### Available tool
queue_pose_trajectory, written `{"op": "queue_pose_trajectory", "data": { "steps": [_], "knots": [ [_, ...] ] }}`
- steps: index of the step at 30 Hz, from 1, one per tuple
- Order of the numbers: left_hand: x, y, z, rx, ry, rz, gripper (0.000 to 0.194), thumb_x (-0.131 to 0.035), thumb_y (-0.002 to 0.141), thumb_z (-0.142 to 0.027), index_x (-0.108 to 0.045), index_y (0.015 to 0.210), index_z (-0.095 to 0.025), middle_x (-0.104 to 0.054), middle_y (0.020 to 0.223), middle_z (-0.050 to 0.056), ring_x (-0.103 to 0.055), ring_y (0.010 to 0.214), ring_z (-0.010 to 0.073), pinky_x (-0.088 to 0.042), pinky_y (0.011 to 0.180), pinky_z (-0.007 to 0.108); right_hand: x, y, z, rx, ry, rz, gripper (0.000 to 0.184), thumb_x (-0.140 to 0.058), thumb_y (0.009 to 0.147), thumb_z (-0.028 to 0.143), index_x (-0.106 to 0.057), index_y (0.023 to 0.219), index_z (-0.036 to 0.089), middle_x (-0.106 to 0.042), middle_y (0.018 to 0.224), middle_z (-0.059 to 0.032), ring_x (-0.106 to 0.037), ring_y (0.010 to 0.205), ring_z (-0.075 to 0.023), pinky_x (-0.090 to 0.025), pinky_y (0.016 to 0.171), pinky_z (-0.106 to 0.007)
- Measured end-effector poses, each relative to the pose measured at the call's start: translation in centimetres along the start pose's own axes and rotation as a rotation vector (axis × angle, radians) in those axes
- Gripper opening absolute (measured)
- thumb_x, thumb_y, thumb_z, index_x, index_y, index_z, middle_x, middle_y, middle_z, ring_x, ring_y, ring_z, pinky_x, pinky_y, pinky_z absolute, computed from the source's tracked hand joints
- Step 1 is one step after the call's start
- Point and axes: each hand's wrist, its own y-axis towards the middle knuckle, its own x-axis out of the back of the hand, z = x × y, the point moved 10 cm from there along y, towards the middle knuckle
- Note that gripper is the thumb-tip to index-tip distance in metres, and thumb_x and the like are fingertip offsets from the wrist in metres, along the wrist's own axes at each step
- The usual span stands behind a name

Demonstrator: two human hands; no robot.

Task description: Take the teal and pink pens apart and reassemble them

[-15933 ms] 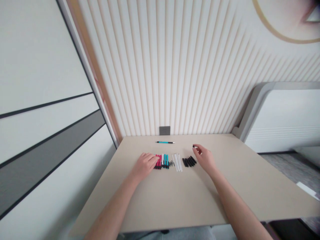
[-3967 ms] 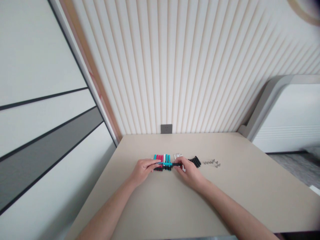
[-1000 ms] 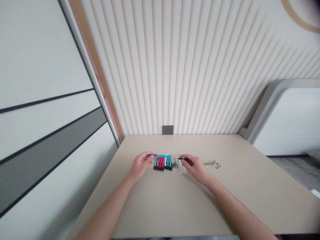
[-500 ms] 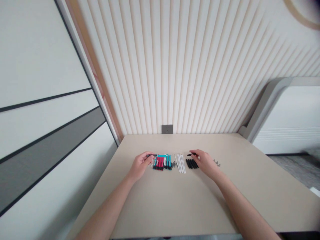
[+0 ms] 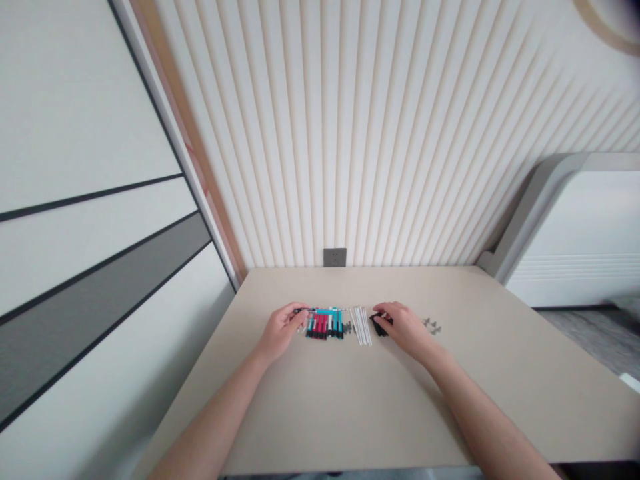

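My left hand (image 5: 280,331) is closed on a pen (image 5: 326,311) with a bright blue barrel and a black end. It lies crosswise just above a row of pens, its thin tip pointing right. My right hand (image 5: 404,327) is over a group of short black pen tubes (image 5: 381,329), thumb and index finger curled around a black tube there; the fingers partly hide the group. The row beneath the left hand's pen has red pens (image 5: 319,327), a white one (image 5: 330,327) and blue ones (image 5: 340,325), all with black parts. White refill-like sticks (image 5: 363,327) lie between my hands.
Small grey parts (image 5: 348,328) lie beside the blue pens, and more grey pieces (image 5: 433,327) sit right of my right hand. The beige table (image 5: 345,407) meets a ribbed wall with a dark socket (image 5: 335,257). A white cabinet (image 5: 100,280) stands at the left.
My right hand has lowered slightly onto the black tubes, and the black tube that stuck out left of its fingers no longer shows apart from the group. My left hand stays in place with the pen.
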Motion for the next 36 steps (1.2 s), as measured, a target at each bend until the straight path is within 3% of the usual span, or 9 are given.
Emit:
{"op": "queue_pose_trajectory", "data": {
  "steps": [4,13,19,26,30,36],
  "knots": [
    [0.0,0.1,0.4,0.01,-0.001,0.003,0.033,-0.061,0.087,-0.042,-0.066,0.1,-0.012,-0.066,0.076,0.004,-0.056,0.067,0.0143,-0.044,0.063,0.025,-0.1,-0.1,0.9,0.053,-0.01,0.022,0.019,-0.052,0.091,0.027,-0.068,0.1,0.02,-0.069,0.093,-0.0074,-0.062,0.091,-0.0213,-0.045,0.084,-0.033],
    [0.0,0.0,0.4,0.002,0.003,0.005,0.033,-0.06,0.087,-0.041,-0.066,0.101,-0.012,-0.066,0.077,0.005,-0.056,0.068,0.0143,-0.044,0.064,0.026,-0.4,0.0,1.1,0.056,0.034,0.057,0.032,-0.042,0.095,0.026,-0.065,0.116,0.019,-0.069,0.096,-0.0086,-0.062,0.09,-0.021,-0.045,0.082,-0.031],
    [-0.1,0.0,0.3,0.001,0.003,0.014,0.034,-0.06,0.087,-0.042,-0.066,0.101,-0.012,-0.066,0.078,0.005,-0.056,0.067,0.0143,-0.044,0.064,0.026,-1.4,0.1,0.8,0.0,-0.001,0.073,0.028,-0.05,0.091,0.029,-0.066,0.111,0.019,-0.07,0.087,-0.0056,-0.062,0.083,-0.0201,-0.044,0.077,-0.03],
    [-0.2,0.0,0.1,-0.001,0.015,0.024,0.033,-0.059,0.087,-0.042,-0.067,0.1,-0.012,-0.061,0.07,0.002,-0.054,0.065,0.0136,-0.043,0.062,0.025,-2.3,0.3,0.8,0.033,-0.062,0.064,0.021,-0.052,0.09,0.027,-0.068,0.102,0.02,-0.069,0.092,-0.0064,-0.061,0.091,-0.0201,-0.042,0.085,-0.03],
    [-0.3,0.0,0.4,0.005,0.01,0.033,0.033,-0.061,0.085,-0.041,-0.068,0.1,-0.012,-0.062,0.07,0.003,-0.054,0.065,0.0134,-0.042,0.062,0.025,-1.7,0.2,1.2,0.047,-0.023,0.009,0.022,-0.05,0.093,0.029,-0.068,0.101,0.02,-0.067,0.088,-0.0063,-0.061,0.087,-0.0201,-0.043,0.083,-0.031],
    [-1.0,-0.1,0.3,0.016,-0.004,0.077,0.035,-0.062,0.084,-0.042,-0.07,0.101,-0.012,-0.063,0.072,0.003,-0.054,0.066,0.0141,-0.042,0.063,0.024,-0.1,-0.1,3.8,0.115,0.241,-0.138,0.028,-0.043,0.097,0.033,-0.064,0.111,0.021,-0.066,0.093,-0.007,-0.06,0.084,-0.0187,-0.046,0.079,-0.031]
  ]
}}
